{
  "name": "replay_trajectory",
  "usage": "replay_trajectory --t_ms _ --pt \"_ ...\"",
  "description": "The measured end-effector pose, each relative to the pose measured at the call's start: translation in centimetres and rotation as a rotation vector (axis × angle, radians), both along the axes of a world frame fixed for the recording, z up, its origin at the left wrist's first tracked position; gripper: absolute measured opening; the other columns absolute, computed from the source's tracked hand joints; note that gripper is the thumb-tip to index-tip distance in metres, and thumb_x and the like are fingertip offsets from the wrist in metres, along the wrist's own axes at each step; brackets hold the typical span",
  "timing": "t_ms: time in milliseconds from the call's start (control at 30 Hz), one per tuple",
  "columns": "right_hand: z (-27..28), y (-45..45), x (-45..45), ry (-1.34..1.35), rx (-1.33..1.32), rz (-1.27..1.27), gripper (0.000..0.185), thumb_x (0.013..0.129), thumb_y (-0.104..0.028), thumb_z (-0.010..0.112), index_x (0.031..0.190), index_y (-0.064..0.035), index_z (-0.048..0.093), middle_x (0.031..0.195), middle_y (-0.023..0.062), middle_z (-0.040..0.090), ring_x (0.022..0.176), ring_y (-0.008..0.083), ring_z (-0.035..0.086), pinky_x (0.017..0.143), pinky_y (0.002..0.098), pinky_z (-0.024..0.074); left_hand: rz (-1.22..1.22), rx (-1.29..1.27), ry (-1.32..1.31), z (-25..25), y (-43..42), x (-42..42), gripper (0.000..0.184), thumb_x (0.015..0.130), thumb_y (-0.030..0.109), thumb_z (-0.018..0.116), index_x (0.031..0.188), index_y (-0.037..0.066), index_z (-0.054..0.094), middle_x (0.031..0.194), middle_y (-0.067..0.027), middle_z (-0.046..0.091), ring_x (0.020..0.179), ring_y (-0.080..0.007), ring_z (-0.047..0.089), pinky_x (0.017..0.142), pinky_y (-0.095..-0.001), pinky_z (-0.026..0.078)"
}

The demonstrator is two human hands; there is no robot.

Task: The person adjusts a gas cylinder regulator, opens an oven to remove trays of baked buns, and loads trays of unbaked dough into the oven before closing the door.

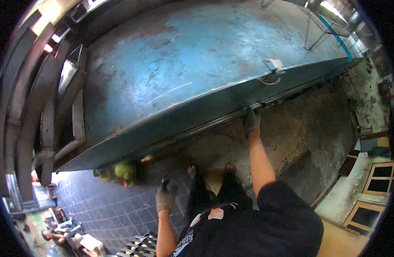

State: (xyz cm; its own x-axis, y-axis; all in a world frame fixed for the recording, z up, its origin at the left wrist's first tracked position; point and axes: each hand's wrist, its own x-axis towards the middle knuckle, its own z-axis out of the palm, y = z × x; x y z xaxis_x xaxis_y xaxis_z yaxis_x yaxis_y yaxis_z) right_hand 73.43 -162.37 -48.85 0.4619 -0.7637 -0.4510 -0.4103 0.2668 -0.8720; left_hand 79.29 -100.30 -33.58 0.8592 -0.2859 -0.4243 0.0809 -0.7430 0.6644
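My right hand (pixel 251 123), in a dark grey glove, reaches up to a long thin metal bar (pixel 222 118) that runs under the side of the big metal bench. Its fingers close at the bar, partly hidden and dark. My left hand (pixel 166 199), in a grey-brown glove with dark fingertips, hangs low over the tiled floor, slightly blurred. Its fingers are apart and I see nothing in them. Above both hands spreads the worn blue-grey metal bench top (pixel 184 55).
A small metal fitting with a ring (pixel 272 75) sits on the bench edge. Dark steel frames (pixel 47 103) stand at the left. A green round object (pixel 125 171) is below the bench on dark tiles (pixel 107 205). A person (pixel 62 237) is at the lower left.
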Motion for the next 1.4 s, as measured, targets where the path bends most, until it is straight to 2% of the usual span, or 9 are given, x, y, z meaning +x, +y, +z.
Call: replay_trajectory --t_ms 133,333,533,733,833,1000,1100,1167,1400 --pt "-2.5 13.0 0.4 -0.647 0.805 -0.441 0.052 0.121 -0.049 0.065 0.158 -0.0131 0.069 0.148 0.0068 0.072 0.133 0.0332 0.067 0.112 0.0535 0.0548 -0.346 -0.019 -0.283 1.9 -4.9 5.3 0.059 0.106 0.025 0.084 0.161 0.005 0.070 0.157 -0.0267 0.074 0.142 -0.0511 0.070 0.119 -0.0540 0.058" --pt "-15.3 20.5 -4.7 0.192 -0.491 0.435 0.071 0.122 -0.055 0.060 0.176 -0.0089 0.056 0.177 0.0108 0.062 0.162 0.0349 0.057 0.135 0.0527 0.0474 -0.675 -0.121 -0.449 -1.7 -13.8 9.6 0.039 0.114 0.027 0.070 0.144 0.002 0.078 0.146 -0.0282 0.077 0.133 -0.0484 0.074 0.111 -0.0586 0.060" --pt "-15.3 21.9 -8.5 0.573 -0.237 0.511 0.062 0.120 -0.047 0.066 0.170 -0.0106 0.063 0.174 0.0123 0.065 0.160 0.0332 0.059 0.133 0.0506 0.0495 -0.667 0.148 -0.341 -13.3 -25.4 14.0 0.039 0.121 0.028 0.064 0.151 0.005 0.074 0.154 -0.0203 0.074 0.132 -0.0410 0.074 0.110 -0.0502 0.062" --pt "-14.4 20.0 -19.0 -0.003 0.341 0.221 0.053 0.118 -0.039 0.071 0.163 -0.0123 0.069 0.171 0.0138 0.067 0.159 0.0316 0.061 0.131 0.0485 0.0515 -0.470 0.114 -0.164 -17.2 -30.0 14.4 0.040 0.120 0.030 0.065 0.151 0.006 0.074 0.154 -0.0209 0.075 0.134 -0.0428 0.073 0.111 -0.0524 0.061" --pt "-5.0 16.8 -21.4 0.566 -0.863 0.971 0.049 0.116 -0.031 0.073 0.162 -0.0136 0.071 0.169 0.0136 0.068 0.158 0.0306 0.062 0.132 0.0501 0.0514 -0.361 0.062 -0.144 -17.9 -29.4 12.5 0.041 0.119 0.031 0.066 0.151 0.006 0.074 0.154 -0.0212 0.075 0.135 -0.0438 0.073 0.112 -0.0534 0.061" --pt "-7.4 6.6 -24.1 0.867 -0.542 1.026 0.066 0.124 -0.028 0.050 0.188 -0.0158 0.042 0.196 0.0115 0.037 0.179 0.0329 0.037 0.148 0.0472 0.0298 -0.215 -0.028 -0.075 -16.7 -24.8 1.7 0.042 0.118 0.033 0.067 0.151 0.007 0.073 0.154 -0.0216 0.076 0.137 -0.0453 0.073 0.113 -0.0553 0.061" --pt "-11.1 2.6 -24.0 0.592 -1.172 1.029 0.058 0.121 -0.031 0.062 0.173 -0.0073 0.061 0.177 0.0191 0.061 0.162 0.0398 0.059 0.134 0.0477 0.0486 -0.170 -0.028 0.013 -14.1 -20.8 -7.6 0.043 0.118 0.033 0.068 0.151 0.007 0.073 0.154 -0.0219 0.076 0.138 -0.0463 0.072 0.114 -0.0564 0.061" --pt "-8.6 2.3 -19.1 0.381 -0.682 0.576 0.062 0.121 -0.048 0.061 0.162 -0.0027 0.070 0.168 0.0237 0.069 0.157 0.0405 0.064 0.129 0.0512 0.0520 -0.178 0.013 0.065 -12.2 -18.8 -13.2 0.043 0.117 0.034 0.068 0.151 0.008 0.073 0.154 -0.0221 0.077 0.139 -0.0469 0.072 0.114 -0.0571 0.061" --pt "-5.2 4.7 -9.6 0.780 -0.367 0.970 0.074 0.116 -0.064 0.062 0.142 0.0039 0.080 0.134 0.0269 0.085 0.133 0.0474 0.079 0.112 0.0538 0.0606 -0.146 0.147 0.078 -8.8 -13.4 -20.4 0.031 0.106 0.025 0.071 0.125 0.005 0.084 0.128 -0.0307 0.081 0.118 -0.0553 0.076 0.104 -0.0626 0.061"
